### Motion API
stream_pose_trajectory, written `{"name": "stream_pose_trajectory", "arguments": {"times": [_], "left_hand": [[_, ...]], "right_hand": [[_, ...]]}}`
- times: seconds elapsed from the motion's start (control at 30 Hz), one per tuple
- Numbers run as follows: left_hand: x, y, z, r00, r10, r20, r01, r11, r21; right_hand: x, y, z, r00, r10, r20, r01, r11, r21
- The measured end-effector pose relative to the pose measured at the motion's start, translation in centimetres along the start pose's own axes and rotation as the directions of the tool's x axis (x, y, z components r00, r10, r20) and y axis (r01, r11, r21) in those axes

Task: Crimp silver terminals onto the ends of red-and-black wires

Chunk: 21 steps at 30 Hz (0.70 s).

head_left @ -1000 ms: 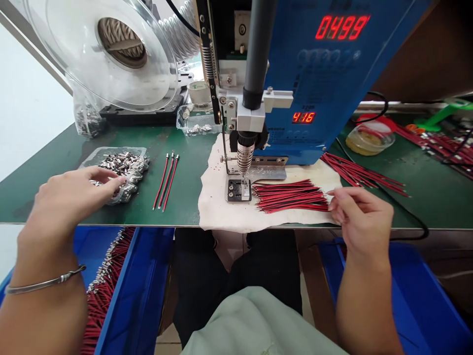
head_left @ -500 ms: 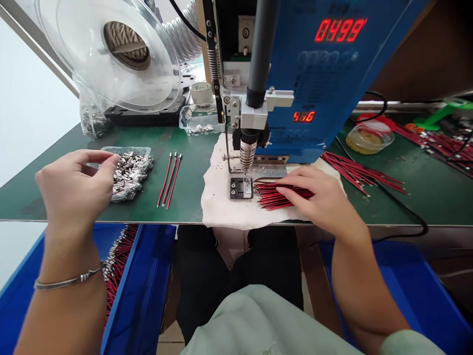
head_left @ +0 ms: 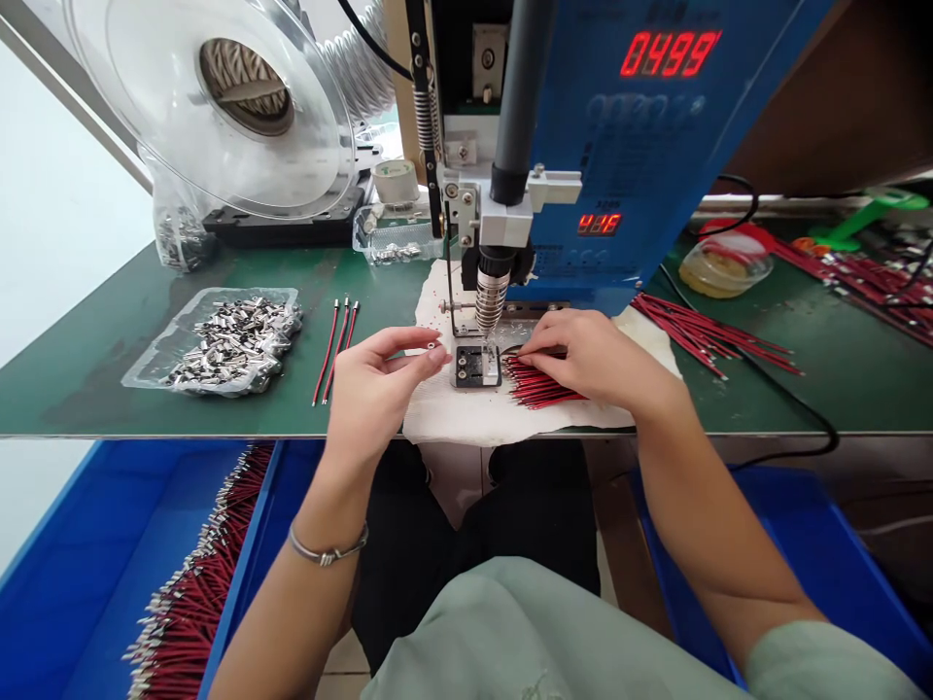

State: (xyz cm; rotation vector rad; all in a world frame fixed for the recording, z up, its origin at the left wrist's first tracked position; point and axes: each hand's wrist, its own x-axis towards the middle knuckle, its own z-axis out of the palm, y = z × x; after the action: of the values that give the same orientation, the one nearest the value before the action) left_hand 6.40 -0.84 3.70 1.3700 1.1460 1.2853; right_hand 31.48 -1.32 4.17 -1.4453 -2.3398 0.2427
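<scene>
Beside the soldering machine's tip, my left hand point(head_left: 383, 384) pinches a small metal connector point(head_left: 431, 345) between thumb and forefinger. My right hand point(head_left: 594, 355) rests over a bundle of red-and-black wires point(head_left: 539, 387), its thumb and fingertips closed on a wire near their left ends. Between the hands sits a small black fixture point(head_left: 470, 367) with a light metal block, right under the soldering tip point(head_left: 490, 306). Left of my left hand lie several short wires point(head_left: 331, 350) with metal ends. A clear plastic tray point(head_left: 153, 365) holds many loose metal connectors point(head_left: 240, 335).
The blue machine point(head_left: 619, 175) with red digits stands behind the fixture on a white cloth point(head_left: 466, 423). More wires point(head_left: 700, 331) and a small tub point(head_left: 729, 262) lie right. Blue bins point(head_left: 87, 554) sit below the table edge, the left one holding finished-looking wires point(head_left: 204, 574).
My left hand has moved right from the connector tray to the fixture, carrying a connector. My right hand has shifted slightly left, its fingertips closing at the wire ends.
</scene>
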Motion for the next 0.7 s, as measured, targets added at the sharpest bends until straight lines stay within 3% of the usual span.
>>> {"name": "stream_pose_trajectory", "arguments": {"times": [0.2,0.3,0.43,0.57,0.7], "left_hand": [[0.8,-0.7,3.2,0.997,-0.054,-0.050,0.034,0.941,-0.338],[1.0,-1.2,4.2,0.992,-0.108,-0.065,0.071,0.904,-0.421],[0.6,-1.7,4.3,0.992,-0.100,-0.081,0.064,0.929,-0.365],[0.2,-2.0,4.2,0.995,-0.068,-0.073,0.047,0.963,-0.264],[0.1,-2.2,4.2,0.996,-0.067,-0.056,0.053,0.971,-0.233]], "right_hand": [[0.3,-0.4,-1.3,0.999,0.035,0.016,-0.034,0.998,-0.061],[0.5,-0.7,-2.4,1.000,0.007,-0.004,-0.008,0.998,-0.061],[0.9,-0.8,-2.8,0.996,-0.085,-0.013,0.086,0.993,0.082],[1.0,-0.7,-1.6,0.993,-0.113,-0.025,0.115,0.969,0.216],[1.0,-0.7,-0.5,0.986,-0.120,-0.113,0.144,0.959,0.244]]}}
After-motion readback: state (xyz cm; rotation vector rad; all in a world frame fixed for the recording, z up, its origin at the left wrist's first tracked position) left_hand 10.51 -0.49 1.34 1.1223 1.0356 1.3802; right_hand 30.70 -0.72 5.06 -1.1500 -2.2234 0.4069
